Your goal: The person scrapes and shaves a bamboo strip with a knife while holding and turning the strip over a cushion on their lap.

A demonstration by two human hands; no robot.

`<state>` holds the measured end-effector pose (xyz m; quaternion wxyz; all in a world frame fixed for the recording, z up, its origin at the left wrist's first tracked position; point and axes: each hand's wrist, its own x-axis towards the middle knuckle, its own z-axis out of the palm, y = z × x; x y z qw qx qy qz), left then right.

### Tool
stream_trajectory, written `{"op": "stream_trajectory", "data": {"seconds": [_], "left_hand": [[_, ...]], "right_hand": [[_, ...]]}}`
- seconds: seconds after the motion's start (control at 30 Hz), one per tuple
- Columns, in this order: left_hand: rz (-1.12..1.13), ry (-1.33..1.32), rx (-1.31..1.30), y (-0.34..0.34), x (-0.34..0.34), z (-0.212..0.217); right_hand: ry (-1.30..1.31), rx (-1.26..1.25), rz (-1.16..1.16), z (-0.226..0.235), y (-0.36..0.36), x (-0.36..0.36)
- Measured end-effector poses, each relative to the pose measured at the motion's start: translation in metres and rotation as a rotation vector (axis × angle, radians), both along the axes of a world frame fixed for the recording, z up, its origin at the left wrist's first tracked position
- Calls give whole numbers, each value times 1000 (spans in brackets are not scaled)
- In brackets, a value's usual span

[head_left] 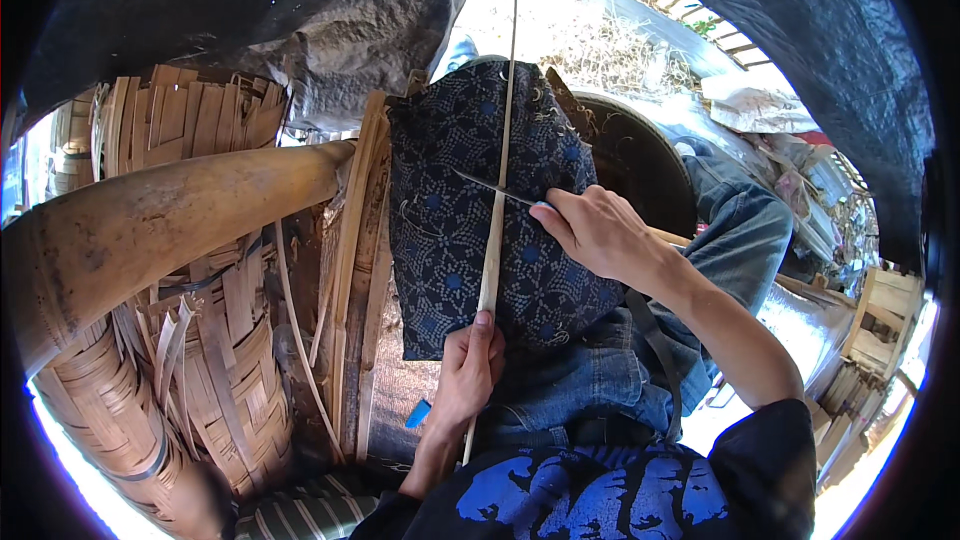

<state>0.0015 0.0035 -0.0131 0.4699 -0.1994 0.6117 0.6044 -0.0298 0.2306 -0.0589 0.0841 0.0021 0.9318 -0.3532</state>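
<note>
My left hand [466, 370] grips the lower part of a long thin bamboo strip [497, 210] that runs upright over my lap. My right hand [595, 230] holds a dark knife [490, 188] whose blade lies across the strip at about mid-length. Under both lies a dark blue patterned cloth [450, 240] spread over my knee. My jeans [740, 230] show to the right of the cloth.
A thick bamboo pole [150, 230] crosses the left side. Below and behind it stand woven bamboo baskets [200, 390] and loose split slats [355, 270]. A dark tarp [300, 10] hangs above, a round dark vessel [640, 160] sits behind my knee, and wooden crates [880, 330] stand right.
</note>
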Motion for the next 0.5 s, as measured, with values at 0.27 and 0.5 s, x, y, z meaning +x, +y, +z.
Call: {"op": "stream_trajectory", "data": {"seconds": [0.27,0.5], "left_hand": [[-7,60,-27,5,0,8],[11,88,-26,6,6,11]], "right_hand": [[-47,56,-39,1,-12,-7],[-4,107,-40,-7,-20,-8]]}}
